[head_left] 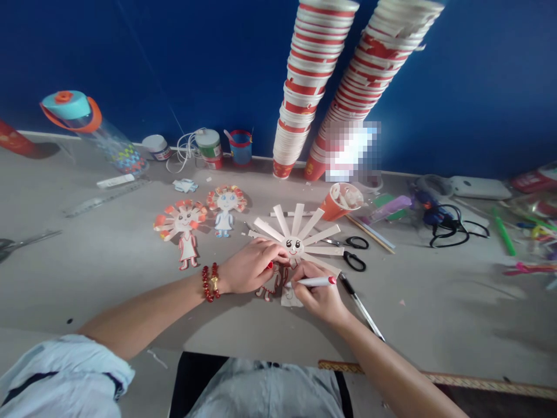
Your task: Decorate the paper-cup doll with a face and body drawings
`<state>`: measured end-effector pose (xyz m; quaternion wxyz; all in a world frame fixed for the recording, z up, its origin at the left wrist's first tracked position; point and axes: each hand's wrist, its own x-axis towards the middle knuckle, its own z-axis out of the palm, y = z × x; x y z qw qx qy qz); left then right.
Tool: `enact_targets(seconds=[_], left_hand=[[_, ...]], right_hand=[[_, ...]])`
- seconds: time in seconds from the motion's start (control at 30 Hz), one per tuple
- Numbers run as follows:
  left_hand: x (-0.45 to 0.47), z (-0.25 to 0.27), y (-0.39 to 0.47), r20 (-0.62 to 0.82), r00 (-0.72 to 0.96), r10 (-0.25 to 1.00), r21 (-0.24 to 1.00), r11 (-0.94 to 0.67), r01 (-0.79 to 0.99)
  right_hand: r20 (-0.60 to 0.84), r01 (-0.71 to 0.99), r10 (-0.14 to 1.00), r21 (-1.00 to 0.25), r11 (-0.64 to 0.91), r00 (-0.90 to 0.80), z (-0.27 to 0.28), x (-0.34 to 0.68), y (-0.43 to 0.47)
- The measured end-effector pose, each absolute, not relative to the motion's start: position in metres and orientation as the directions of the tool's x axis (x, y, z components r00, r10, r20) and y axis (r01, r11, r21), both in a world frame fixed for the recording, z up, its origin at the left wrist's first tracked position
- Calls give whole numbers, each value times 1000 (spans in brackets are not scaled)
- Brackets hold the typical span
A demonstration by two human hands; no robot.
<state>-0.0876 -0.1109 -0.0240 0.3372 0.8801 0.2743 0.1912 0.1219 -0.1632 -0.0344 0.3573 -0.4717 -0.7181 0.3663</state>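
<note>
right hand: fingers clamped on a white marker with a red end, tip side down at a small paper piece with red outlines. that piece lies on the desk between the two hands, right in front of the person. black-and-clear pen just right of the right hand, lying at a slant.

left hand: red bead bracelet on the wrist, fingers bent at the lower left of a paper sunburst face. small red piece shows under them; can't tell if it's pinched. red-edged paper doll body just below that hand, partly covered.

sunburst face lies past both hands, strips fanned out, drawn eyes and smile. black-handled scissors at its right, partly under the strips.

left of it: two paper dolls, one with red-trimmed dress, one blue-trimmed.

farther: orange cup of paper scraps, then clear water bottle on the left, two tall paper cup stacks leaning by the blue wall.
</note>
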Motion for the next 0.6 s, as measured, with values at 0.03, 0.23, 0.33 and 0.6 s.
enact_targets(seconds=[0.03, 0.23, 0.33, 0.6], left_hand=[[-88, -24, -111, 152, 777, 611, 698, -622, 353], [-88, -26, -110, 172, 781, 600, 666, -655, 357], [-88, -28, -109, 175, 806, 566, 627, -695, 352], [-91, -24, -108, 149, 878, 456, 575, -762, 298]], right_hand=[[165, 413, 939, -865, 285, -302, -34, 122, -163], [143, 321, 953, -919, 229, -268, -39, 125, -165], [142, 274, 960, -939, 207, -239, -41, 127, -165], [136, 275, 957, -939, 207, -256, -40, 132, -165]])
